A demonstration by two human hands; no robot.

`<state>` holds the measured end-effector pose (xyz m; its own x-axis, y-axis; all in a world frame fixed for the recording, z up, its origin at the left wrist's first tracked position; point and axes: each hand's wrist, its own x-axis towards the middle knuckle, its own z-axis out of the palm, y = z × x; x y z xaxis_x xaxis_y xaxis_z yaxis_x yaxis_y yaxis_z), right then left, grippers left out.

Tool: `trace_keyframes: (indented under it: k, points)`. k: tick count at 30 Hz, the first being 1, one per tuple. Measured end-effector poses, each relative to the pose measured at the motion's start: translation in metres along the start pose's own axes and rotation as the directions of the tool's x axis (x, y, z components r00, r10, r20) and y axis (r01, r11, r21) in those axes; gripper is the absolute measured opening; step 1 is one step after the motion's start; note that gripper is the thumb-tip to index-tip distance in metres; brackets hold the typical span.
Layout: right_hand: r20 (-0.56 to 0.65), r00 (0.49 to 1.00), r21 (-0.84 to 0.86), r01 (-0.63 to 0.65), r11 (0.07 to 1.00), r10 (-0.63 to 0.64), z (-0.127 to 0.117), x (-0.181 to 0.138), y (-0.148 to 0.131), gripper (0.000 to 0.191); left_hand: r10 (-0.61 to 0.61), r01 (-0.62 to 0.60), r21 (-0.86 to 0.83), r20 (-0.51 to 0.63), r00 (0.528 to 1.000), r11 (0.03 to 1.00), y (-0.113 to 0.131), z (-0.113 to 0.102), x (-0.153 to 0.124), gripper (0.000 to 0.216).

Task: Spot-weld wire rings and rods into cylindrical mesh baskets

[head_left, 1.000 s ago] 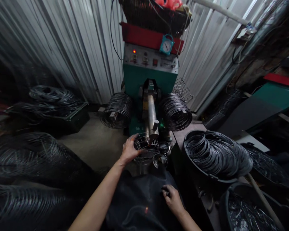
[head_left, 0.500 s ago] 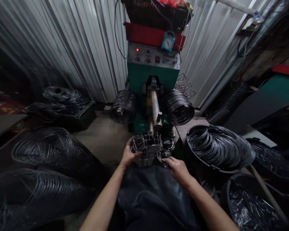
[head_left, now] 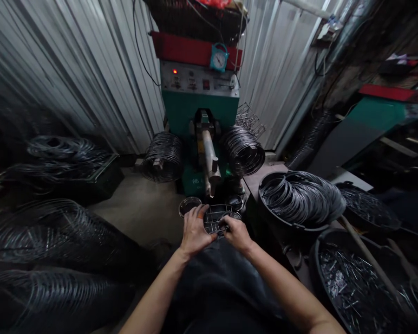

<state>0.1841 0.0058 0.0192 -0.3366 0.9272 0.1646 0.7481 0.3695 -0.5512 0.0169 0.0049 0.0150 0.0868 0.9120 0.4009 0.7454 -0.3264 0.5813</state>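
Note:
A small wire rack [head_left: 218, 214] with a grid middle sits low in front of the green spot-welding machine [head_left: 177, 109]. My left hand [head_left: 194, 229] is closed around its left part, thumb toward me and fingers over the far side. A round wire ring [head_left: 188, 202] shows just beyond those fingers; whether it joins the rack I cannot tell. At the rack's right side my right hand [head_left: 237, 234] has its fingers pinched on the wire, partly covering a ring there. The machine's metal arm [head_left: 209, 148] points down, its electrode tip [head_left: 211, 194] just above the rack.
Wire coils hang left [head_left: 163, 157] and right [head_left: 245, 150] of the machine. On the right stand a tub of wire rings [head_left: 301, 197] and a tub of short wire pieces [head_left: 351, 278]. Large wire hoops [head_left: 52, 232] and a crate of wire [head_left: 104, 171] are on the left.
The view has shifted to the right. My left hand has come over the rack's left part, and my right hand has closed in beside it. The rack looks turned or tilted differently.

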Motion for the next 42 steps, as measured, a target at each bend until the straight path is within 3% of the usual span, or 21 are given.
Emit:
trace_keyframes:
  k: [3, 8, 20, 31, 37, 42]
  points:
    - [0.073, 0.987, 0.132, 0.132, 0.982, -0.143, -0.007, 0.0, 0.011, 0.024, -0.033, 0.034, -0.055, 0.008, 0.999, 0.998, -0.004, 0.002, 0.002, 0.076]
    - [0.199, 0.957, 0.1, 0.194, 0.976, -0.211, -0.02, 0.011, 0.017, 0.035, -0.048, 0.05, -0.121, 0.016, 0.999, 0.991, -0.013, 0.008, 0.01, 0.067]
    - [0.153, 0.95, 0.034, 0.271, 0.962, -0.273, 0.0, 0.026, 0.028, 0.034, -0.019, 0.027, -0.164, 0.052, 0.998, 0.986, -0.035, 0.013, 0.026, 0.059]
    - [0.143, 0.943, 0.068, 0.294, 0.953, -0.301, -0.008, 0.062, 0.021, 0.03, -0.116, 0.133, -0.176, 0.1, 0.988, 0.975, -0.043, 0.008, 0.055, 0.057]
    - [0.123, 0.97, -0.001, 0.214, 0.977, -0.212, -0.002, 0.061, 0.026, 0.038, -0.125, 0.126, -0.113, 0.008, 0.992, 0.986, -0.038, 0.014, 0.055, 0.054]
    - [0.057, 0.99, 0.032, 0.131, 0.991, -0.132, -0.007, 0.073, 0.018, 0.035, -0.244, 0.248, -0.1, 0.05, 0.968, 0.964, -0.04, 0.014, 0.067, 0.055]
